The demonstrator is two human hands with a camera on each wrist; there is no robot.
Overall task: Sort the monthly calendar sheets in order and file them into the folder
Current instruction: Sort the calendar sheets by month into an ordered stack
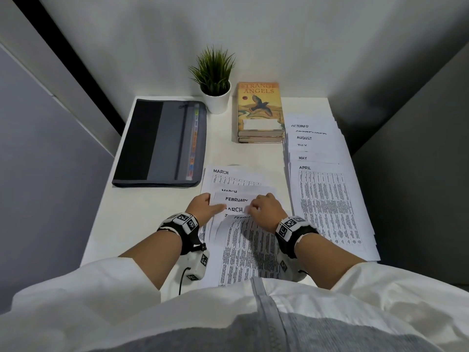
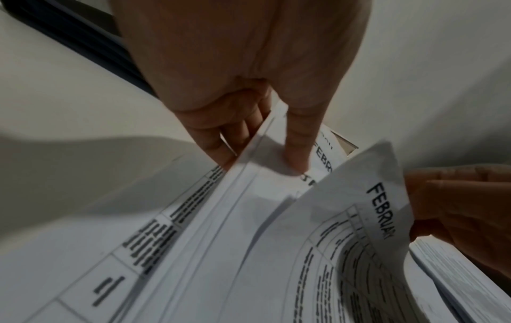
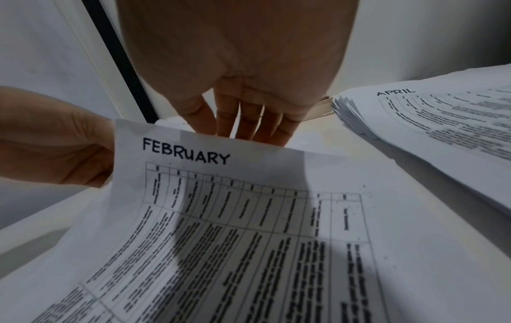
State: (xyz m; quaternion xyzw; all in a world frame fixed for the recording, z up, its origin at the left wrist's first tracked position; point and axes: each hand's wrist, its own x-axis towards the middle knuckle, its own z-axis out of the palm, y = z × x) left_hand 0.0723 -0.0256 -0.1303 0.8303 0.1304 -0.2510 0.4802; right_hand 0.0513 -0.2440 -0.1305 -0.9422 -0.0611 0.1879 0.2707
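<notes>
While the folder [image 1: 162, 142] lies closed and unfilled, the sorted pile [image 1: 327, 199] from April on waits right of the mixed sheets [image 1: 238, 207], whose edges both hands' fingers [image 2: 297, 139] pinch, so sorting seems over half done.

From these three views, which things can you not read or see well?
- Head view: stack on the right, the titles under OCTOBER and AUGUST are half covered by upper sheets.
- Head view: folder tab labels, too small.
- All views: table text on the FEBRUARY sheet, blurred.
- Right wrist view: right hand fingertips, hidden behind that sheet.
</notes>
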